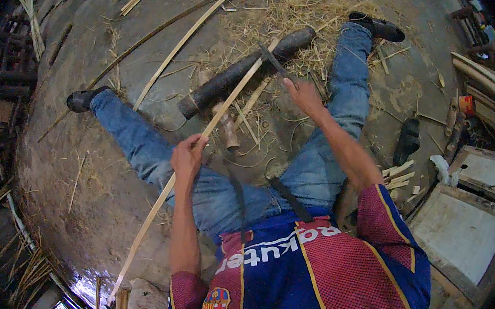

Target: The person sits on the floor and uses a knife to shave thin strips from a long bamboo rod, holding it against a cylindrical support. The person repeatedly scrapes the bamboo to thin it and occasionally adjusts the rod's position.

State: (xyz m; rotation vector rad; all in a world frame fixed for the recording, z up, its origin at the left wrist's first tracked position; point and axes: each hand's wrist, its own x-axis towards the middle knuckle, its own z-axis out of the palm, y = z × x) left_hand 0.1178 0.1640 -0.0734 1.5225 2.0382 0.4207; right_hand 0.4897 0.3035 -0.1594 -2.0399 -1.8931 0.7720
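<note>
Knife (pixel 273 60) with handle mostly hidden

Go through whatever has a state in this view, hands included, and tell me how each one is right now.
Left hand: closed around the pale strip.
Right hand: closed on the knife.
Pale strip: long, crossing over the dark log.
Knife: held, blade across the strip; contact unclear.
Dark log: lying on its side.
Shavings: loose, scattered.

The left hand (pixel 187 157) gripped a strip (pixel 228 105) that ran over a log (pixel 224 85) beyond the grip. Ahead and right of that grip, the right hand (pixel 306 98) held a knife (pixel 275 63) across the strip; shavings (pixel 303 11) lay farther off.
</note>
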